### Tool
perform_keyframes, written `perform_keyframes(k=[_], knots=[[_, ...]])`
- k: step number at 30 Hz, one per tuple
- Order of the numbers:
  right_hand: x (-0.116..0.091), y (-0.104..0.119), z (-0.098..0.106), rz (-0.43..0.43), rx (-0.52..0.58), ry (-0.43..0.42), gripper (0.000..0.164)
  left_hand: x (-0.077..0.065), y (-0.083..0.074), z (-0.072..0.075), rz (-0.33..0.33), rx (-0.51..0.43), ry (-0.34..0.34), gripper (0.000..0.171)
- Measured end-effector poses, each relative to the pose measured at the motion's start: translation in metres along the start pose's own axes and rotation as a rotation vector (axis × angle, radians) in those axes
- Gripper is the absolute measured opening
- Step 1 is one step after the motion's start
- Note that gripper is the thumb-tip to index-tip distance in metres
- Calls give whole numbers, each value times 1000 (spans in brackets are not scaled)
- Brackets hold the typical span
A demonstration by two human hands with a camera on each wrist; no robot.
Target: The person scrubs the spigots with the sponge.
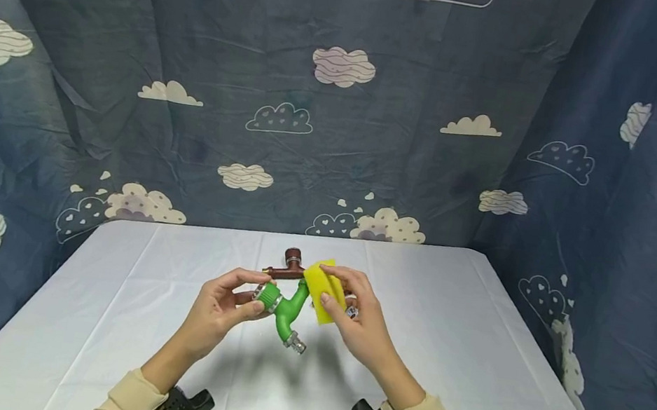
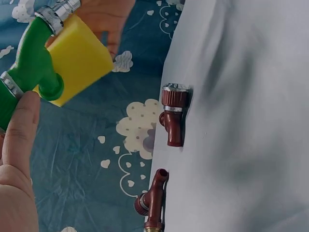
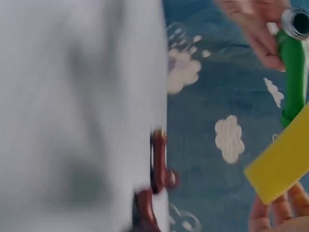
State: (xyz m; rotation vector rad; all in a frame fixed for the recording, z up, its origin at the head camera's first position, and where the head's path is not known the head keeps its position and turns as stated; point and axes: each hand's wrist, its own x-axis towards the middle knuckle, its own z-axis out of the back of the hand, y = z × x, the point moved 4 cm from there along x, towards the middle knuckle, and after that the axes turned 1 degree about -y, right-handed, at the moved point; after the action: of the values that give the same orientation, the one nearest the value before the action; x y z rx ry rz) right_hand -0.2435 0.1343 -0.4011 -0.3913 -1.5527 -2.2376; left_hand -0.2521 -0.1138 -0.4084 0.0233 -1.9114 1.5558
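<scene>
Green plastic gleams in the head view, and it's a garden tap (image 1: 287, 312) held up above the white cloth tabletop (image 1: 114, 315)! Thumb and fingers of the left hand (image 1: 214, 308) pinch it by the ribbed knob (image 1: 270, 295), while the right hand (image 1: 364, 327) grips a yellow sponge (image 1: 322, 292), thumb in front, at the tap's other end. That round knob looks the risk: a hard push from the sponge could spin the tap in those fingertips, even pop it loose.

Over to the left wrist: one straight finger (image 2: 20, 130) lies along the tap, whose glossy curves run out to a shiny metallic nozzle (image 2: 59, 14). Two maroon taps, one upper (image 2: 175, 116), one lower (image 2: 154, 198), rest by the cloth's edge; a dropped tap could knock either over the side.

Now the right wrist, blurry: the nozzle shows a round, dark mouth, and the sponge is a matte, square-cornered block backed by fingers. Sponge and tap overlap here; how firmly they press, I can't tell.
</scene>
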Motion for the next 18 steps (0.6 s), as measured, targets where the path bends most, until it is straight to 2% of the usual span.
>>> perform_keyframes(k=[5,9,13,18], knots=[[5,-9,-6,-343,523,40,45,-1,6,2,-13,-133,-31,38],[5,-10,-14,-464,808,25,43,-3,10,1,-2,-280,-82,40],[6,-10,-21,-515,944,2,40,-1,16,-5,38,-375,-151,36],[7,-10,-28,-534,997,-40,43,2,23,-16,117,-401,-277,28]])
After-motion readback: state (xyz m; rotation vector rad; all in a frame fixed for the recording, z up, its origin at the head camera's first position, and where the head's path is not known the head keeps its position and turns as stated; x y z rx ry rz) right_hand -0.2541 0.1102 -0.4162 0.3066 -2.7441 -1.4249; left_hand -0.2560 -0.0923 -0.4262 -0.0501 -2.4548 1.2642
